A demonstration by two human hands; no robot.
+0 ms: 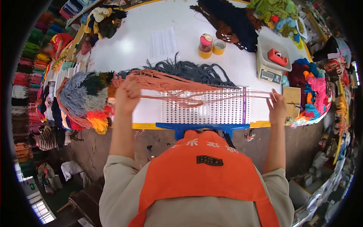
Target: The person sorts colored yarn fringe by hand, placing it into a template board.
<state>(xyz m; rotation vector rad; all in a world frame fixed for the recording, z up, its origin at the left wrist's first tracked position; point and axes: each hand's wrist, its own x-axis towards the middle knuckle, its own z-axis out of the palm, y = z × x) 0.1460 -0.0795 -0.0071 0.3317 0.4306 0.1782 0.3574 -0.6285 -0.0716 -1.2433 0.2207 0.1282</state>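
Pink yarn strands [189, 100] stretch between my two hands. My left hand [128, 92] is closed round one end, at the left of the table. At the right, my right hand [277, 104] pinches the other end with thumb and fingers. Below the strands lies a white perforated board [204, 113] with rows of dark holes and a purple strip on its right. A salmon-pink yarn bundle [162, 80] lies just behind the strands, and a dark grey yarn bundle [189, 70] is behind that.
Colourful yarn heaps lie at the left [77, 96] and right [315, 90] table ends. A digital scale [269, 75] holds a red tape dispenser [278, 57]. Two small containers [205, 47] and a paper sheet [162, 43] are farther back. A person in red [62, 41] is at the far left.
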